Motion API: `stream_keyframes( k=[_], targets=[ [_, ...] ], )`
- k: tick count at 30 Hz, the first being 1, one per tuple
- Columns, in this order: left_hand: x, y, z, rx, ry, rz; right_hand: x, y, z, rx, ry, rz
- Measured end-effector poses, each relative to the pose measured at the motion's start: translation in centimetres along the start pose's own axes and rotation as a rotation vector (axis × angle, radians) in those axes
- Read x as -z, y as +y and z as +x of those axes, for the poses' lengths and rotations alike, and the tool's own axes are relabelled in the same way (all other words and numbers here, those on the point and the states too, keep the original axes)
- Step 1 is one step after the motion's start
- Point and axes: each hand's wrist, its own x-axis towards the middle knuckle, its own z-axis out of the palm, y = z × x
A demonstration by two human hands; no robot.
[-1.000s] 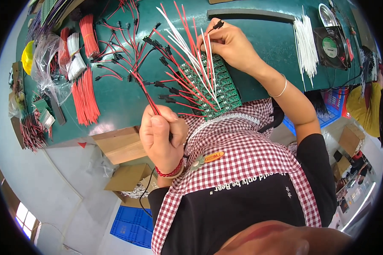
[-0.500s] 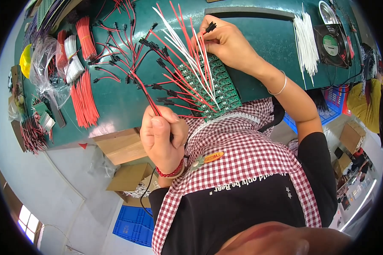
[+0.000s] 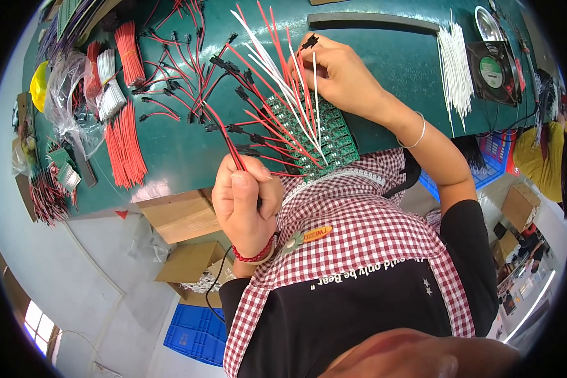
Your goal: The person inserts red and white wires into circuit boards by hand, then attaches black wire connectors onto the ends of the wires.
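Left of the boards, the left hand (image 3: pixel 246 195) has moved a little toward them since the previous frame, while the fingers of the right hand (image 3: pixel 343 75) have shifted slightly rightward. That left hand is curled into a tight fist round slim red-and-black leads (image 3: pixel 222 132), smooth and flexible, which slant up out of it; a dark piece under the fingers is too hidden to identify. Its counterpart is narrowed to a pinch over the far end of the boards, on a connector lead whose blocky black plug (image 3: pixel 310 41) pokes up beside the index finger; the exact contact of the fingertips is hidden.

Flat green circuit boards (image 3: pixel 340 135), ridged with rows of tiny components, lie at the near edge of the worktop (image 3: pixel 390 69), between the hands and just beyond the checked cloth apron (image 3: pixel 359 227). Straight red and white wires (image 3: pixel 290 103) fan across them, with more black-plugged leads spreading leftward.

Farther left lie bristly red wire bundles (image 3: pixel 125 145) and a crinkled, clear plastic bag (image 3: pixel 66 82). Toward the right are a loose sheaf of white wires (image 3: pixel 455 75) and a square black fan (image 3: pixel 492 70); a long dark bar (image 3: pixel 375 23) lies along the back.
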Motion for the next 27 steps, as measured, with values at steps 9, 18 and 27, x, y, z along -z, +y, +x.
stream_keyframes(
  k=[9, 18, 27],
  targets=[
    [0.0, -0.1, 0.1, 0.009, -0.004, -0.026, 0.0, -0.1, 0.0, -0.008, -0.003, 0.012],
    [0.1, -0.4, 0.0, 0.007, -0.021, -0.04, -0.1, -0.5, -0.2, 0.012, 0.032, -0.038],
    [-0.2, -0.4, 0.0, 0.018, -0.022, -0.026, 0.2, -1.2, -0.5, -0.058, 0.025, 0.007]
  ],
)
